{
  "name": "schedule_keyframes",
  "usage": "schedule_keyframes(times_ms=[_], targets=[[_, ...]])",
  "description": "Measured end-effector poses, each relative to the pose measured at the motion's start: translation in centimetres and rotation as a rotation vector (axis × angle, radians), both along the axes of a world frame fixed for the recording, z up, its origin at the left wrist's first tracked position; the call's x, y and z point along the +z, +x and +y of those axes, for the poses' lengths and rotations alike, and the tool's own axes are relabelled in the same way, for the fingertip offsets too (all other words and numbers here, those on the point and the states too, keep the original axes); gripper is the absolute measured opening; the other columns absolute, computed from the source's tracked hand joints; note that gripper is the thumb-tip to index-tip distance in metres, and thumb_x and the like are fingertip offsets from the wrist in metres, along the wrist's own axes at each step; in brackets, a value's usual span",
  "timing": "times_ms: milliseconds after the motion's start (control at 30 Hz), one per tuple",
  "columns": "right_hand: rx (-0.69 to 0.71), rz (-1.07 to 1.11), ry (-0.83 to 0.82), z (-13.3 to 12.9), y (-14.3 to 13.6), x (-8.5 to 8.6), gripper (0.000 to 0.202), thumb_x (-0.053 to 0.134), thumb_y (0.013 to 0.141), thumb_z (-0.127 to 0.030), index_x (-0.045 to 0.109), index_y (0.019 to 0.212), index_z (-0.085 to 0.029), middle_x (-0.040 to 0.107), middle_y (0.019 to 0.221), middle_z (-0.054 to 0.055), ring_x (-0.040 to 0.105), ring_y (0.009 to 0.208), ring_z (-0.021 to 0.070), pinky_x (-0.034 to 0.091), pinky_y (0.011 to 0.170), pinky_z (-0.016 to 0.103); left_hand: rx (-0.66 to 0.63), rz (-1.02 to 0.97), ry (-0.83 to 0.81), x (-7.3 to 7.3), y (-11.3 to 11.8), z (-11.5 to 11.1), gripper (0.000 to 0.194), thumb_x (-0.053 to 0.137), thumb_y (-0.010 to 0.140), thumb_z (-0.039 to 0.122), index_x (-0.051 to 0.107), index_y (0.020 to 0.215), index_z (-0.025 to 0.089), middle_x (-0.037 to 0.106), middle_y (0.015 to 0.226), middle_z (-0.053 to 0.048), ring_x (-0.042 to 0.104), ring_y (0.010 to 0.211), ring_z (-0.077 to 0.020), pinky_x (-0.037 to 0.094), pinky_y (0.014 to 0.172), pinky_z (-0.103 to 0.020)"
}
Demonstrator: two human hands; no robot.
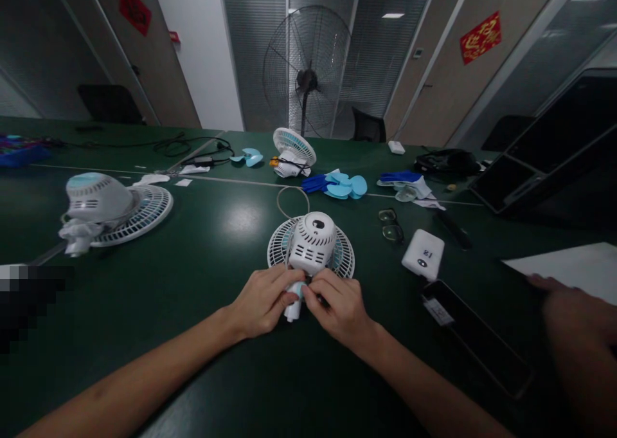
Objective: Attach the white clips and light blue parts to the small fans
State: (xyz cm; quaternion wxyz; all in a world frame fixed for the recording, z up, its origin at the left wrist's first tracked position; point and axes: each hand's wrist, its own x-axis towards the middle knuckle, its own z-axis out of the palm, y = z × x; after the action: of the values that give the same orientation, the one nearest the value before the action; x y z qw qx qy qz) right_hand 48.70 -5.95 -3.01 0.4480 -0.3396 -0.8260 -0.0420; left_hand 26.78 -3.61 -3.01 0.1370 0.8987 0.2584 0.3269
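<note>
A small white fan [312, 242] lies grille-down on the green table in front of me, its motor housing on top and its neck pointing toward me. My left hand [265, 300] is closed around the left side of the fan's white neck. From the right, my right hand [340, 303] pinches a light blue part on that same neck. The fingers cover most of the joint below the housing. A thin cable loops behind the fan's round grille [277, 245].
Another white fan [99, 200] lies grille-down at left; a third fan [293, 152] stands at the back. Light blue fan blades [347, 186], glasses [391, 226], a white power bank [424, 253] and a phone [475, 335] are about. Another person's hand [573, 303] is at far right beside paper.
</note>
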Motion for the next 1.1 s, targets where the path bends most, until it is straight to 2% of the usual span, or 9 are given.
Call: schedule_keyframes(times_ms=[67, 133, 267, 400, 500, 633, 767, 867, 1100], targets=[[0.008, -0.001, 0.011, 0.0, 0.2, 0.0, 0.019, 0.061, 0.102, -0.021, 0.065, 0.083, -0.02, 0.069, 0.077, 0.0, 0.065, 0.066, 0.0124, 0.049, 0.059, 0.027, -0.005, -0.014, 0.005, -0.1, 0.0, 0.0, 0.032, 0.037, 0.111, 0.038, 0.056, 0.127, 0.018, 0.067, 0.101, -0.008, 0.063, 0.085, -0.0208, 0.052, 0.074, -0.032], [0.068, -0.033, 0.041, 0.3, 0.9, 0.0, 0.006, 0.065, 0.099, -0.023, 0.068, 0.101, -0.019, 0.074, 0.091, 0.004, 0.07, 0.077, 0.015, 0.054, 0.064, 0.028, -0.009, -0.038, 0.005, -0.3, -0.1, 0.2, 0.032, 0.038, 0.111, 0.038, 0.055, 0.129, 0.018, 0.068, 0.101, -0.008, 0.064, 0.086, -0.0212, 0.052, 0.075, -0.033], [0.169, -0.134, 0.123, 1.2, 2.3, 0.0, 0.029, 0.066, 0.101, -0.024, 0.063, 0.128, -0.018, 0.075, 0.106, 0.006, 0.073, 0.088, 0.0163, 0.06, 0.071, 0.028, -0.021, -0.064, -0.02, -0.6, -0.4, 0.4, 0.032, 0.039, 0.111, 0.037, 0.054, 0.131, 0.018, 0.069, 0.105, -0.009, 0.065, 0.088, -0.0218, 0.052, 0.078, -0.035], [0.126, -0.132, 0.162, 1.3, 2.3, 0.0, 0.022, 0.07, 0.101, -0.027, 0.067, 0.121, -0.018, 0.075, 0.098, 0.004, 0.073, 0.082, 0.0144, 0.058, 0.07, 0.027, -0.028, -0.049, -0.044, -0.5, -0.5, 0.3, 0.031, 0.039, 0.111, 0.036, 0.053, 0.132, 0.019, 0.068, 0.107, -0.009, 0.064, 0.09, -0.0223, 0.052, 0.08, -0.035], [0.069, -0.1, 0.119, 0.7, 1.4, 0.1, 0.01, 0.067, 0.103, -0.028, 0.069, 0.1, -0.019, 0.074, 0.089, 0.003, 0.07, 0.073, 0.0135, 0.053, 0.064, 0.028, -0.031, -0.019, -0.032, -0.4, -0.3, 0.2, 0.032, 0.039, 0.11, 0.038, 0.053, 0.131, 0.018, 0.067, 0.104, -0.009, 0.064, 0.089, -0.0224, 0.053, 0.078, -0.035], [-0.003, -0.057, 0.012, -0.1, 0.4, 0.5, 0.025, 0.059, 0.105, -0.023, 0.064, 0.081, -0.019, 0.067, 0.077, 0.001, 0.063, 0.064, 0.0131, 0.046, 0.056, 0.029, -0.017, 0.002, -0.016, -0.5, -0.1, 0.2, 0.031, 0.039, 0.11, 0.038, 0.054, 0.129, 0.018, 0.067, 0.101, -0.009, 0.063, 0.086, -0.0222, 0.052, 0.075, -0.035], [0.047, -0.126, 0.068, 0.0, 1.1, 0.7, 0.009, 0.062, 0.102, -0.023, 0.068, 0.099, -0.017, 0.072, 0.091, 0.005, 0.068, 0.074, 0.0159, 0.052, 0.063, 0.031, -0.026, -0.03, -0.012, -0.5, -0.2, 0.3, 0.032, 0.04, 0.11, 0.037, 0.055, 0.13, 0.018, 0.068, 0.103, -0.009, 0.064, 0.087, -0.0219, 0.053, 0.077, -0.035], [0.144, -0.189, 0.144, 0.6, 2.0, 0.7, 0.025, 0.064, 0.101, -0.023, 0.064, 0.125, -0.015, 0.075, 0.105, 0.008, 0.071, 0.084, 0.0175, 0.056, 0.068, 0.031, -0.038, -0.065, -0.011, -0.6, -0.3, 0.4, 0.033, 0.041, 0.11, 0.038, 0.054, 0.133, 0.017, 0.069, 0.108, -0.01, 0.066, 0.091, -0.0221, 0.054, 0.08, -0.035], [0.137, -0.2, 0.245, 1.2, 2.2, 0.7, 0.023, 0.068, 0.103, -0.029, 0.066, 0.121, -0.014, 0.077, 0.097, 0.005, 0.071, 0.076, 0.015, 0.055, 0.066, 0.029, -0.041, -0.077, -0.019, -0.8, -0.4, 0.4, 0.033, 0.044, 0.109, 0.036, 0.054, 0.133, 0.017, 0.07, 0.108, -0.01, 0.067, 0.091, -0.023, 0.055, 0.08, -0.036]])
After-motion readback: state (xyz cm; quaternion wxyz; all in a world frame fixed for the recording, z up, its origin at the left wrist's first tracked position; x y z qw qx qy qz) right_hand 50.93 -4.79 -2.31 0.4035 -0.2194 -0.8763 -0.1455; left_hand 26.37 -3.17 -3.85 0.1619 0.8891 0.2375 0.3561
